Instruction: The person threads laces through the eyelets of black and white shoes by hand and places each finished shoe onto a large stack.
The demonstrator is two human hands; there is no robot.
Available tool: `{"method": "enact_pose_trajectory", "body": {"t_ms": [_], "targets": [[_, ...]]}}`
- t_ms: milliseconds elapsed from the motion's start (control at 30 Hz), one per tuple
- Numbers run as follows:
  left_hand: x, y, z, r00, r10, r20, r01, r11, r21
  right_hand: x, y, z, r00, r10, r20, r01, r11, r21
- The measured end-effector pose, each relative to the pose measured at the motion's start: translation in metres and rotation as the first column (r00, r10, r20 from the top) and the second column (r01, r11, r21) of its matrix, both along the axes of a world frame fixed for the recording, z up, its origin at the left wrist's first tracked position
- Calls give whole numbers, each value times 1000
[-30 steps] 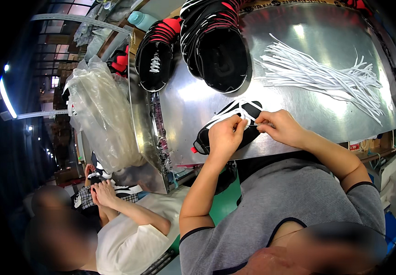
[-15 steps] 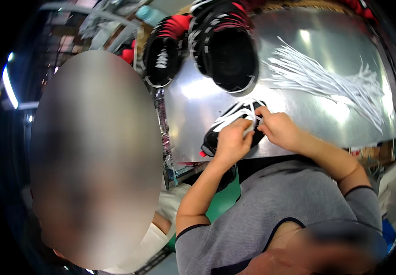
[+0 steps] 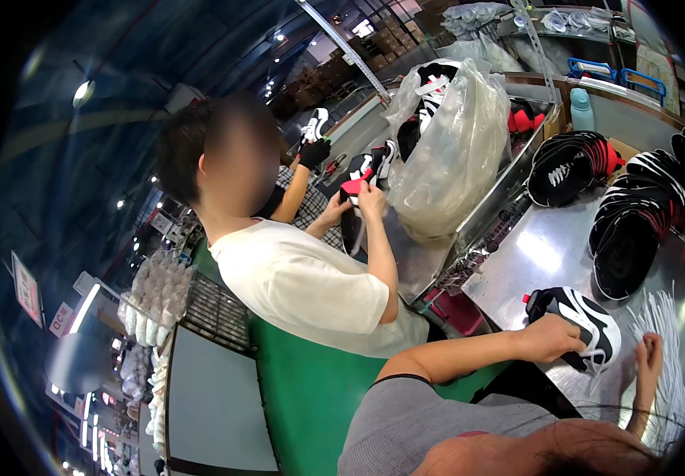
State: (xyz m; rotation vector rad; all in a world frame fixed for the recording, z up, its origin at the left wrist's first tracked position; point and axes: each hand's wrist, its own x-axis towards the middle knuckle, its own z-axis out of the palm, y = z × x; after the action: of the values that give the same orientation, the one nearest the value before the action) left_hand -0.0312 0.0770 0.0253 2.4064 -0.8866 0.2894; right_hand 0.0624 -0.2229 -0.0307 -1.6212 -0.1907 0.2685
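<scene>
A black and white shoe point(image 3: 565, 305) with a small red tab and white laces lies on the metal table in front of me. My left hand point(image 3: 553, 337) is closed at its near side, fingers curled against the upper beside the laces. One loose lace end point(image 3: 592, 378) hangs over the shoe's near edge. To the right of the shoe, apart from it, my right hand point(image 3: 649, 357) is raised with its fingers curled in, close to a bundle of white laces point(image 3: 668, 349). Whatever those fingers pinch, if anything, is too small to see.
Stacked black and red shoe uppers point(image 3: 632, 230) stand at the table's far right, with another black upper point(image 3: 561, 170) and a light blue bottle point(image 3: 581, 109) behind. A large plastic bag point(image 3: 454, 159) of shoes stands left. A co-worker in a white shirt point(image 3: 295, 285) handles a shoe there.
The view has swung left, bringing the co-worker and plastic bag into sight. My right hand has moved away from the shoe to the right, while my left hand stays at it.
</scene>
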Motion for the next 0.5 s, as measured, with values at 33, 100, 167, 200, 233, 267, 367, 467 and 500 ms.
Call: {"method": "enact_pose_trajectory", "body": {"t_ms": [33, 100, 167, 200, 233, 267, 367, 467, 500], "targets": [[7, -10, -19, 999, -38, 21, 38, 999, 3, 8, 12, -32, 999, -17, 34, 15, 997, 73], [14, -10, -22, 997, -15, -69, 16, 1000, 6, 1, 26, -43, 995, 96, 5, -96, 988, 123], [16, -8, -17, 974, 35, -224, -58, 994, -96, -8, 41, -29, 990, 137, -33, -123, 955, 270], [17, -8, -22, 913, 126, -389, -197, 969, -147, -10, 46, -26, 995, 98, -4, -94, 962, 257], [27, 0, -29, 856, 113, -505, -190, 976, -104, -12, 52, -24, 998, 57, 24, -61, 967, 246], [34, 1, -28, 733, 131, -668, -239, 968, -72, -14, 53, -27, 999, 9, 45, -19, 973, 230], [37, -10, -19, 355, 192, -915, -355, 933, 58, -19, 57, -37, 969, -98, 226, 57, 982, 181], [43, -3, -30, 115, -87, -990, -425, 896, -129, -35, 68, -1, 987, -87, 132, 98, 992, -78], [42, -1, -28, 139, -194, -971, -434, 869, -236, -35, 68, -2, 991, -84, 105, 96, 989, -109]]}}
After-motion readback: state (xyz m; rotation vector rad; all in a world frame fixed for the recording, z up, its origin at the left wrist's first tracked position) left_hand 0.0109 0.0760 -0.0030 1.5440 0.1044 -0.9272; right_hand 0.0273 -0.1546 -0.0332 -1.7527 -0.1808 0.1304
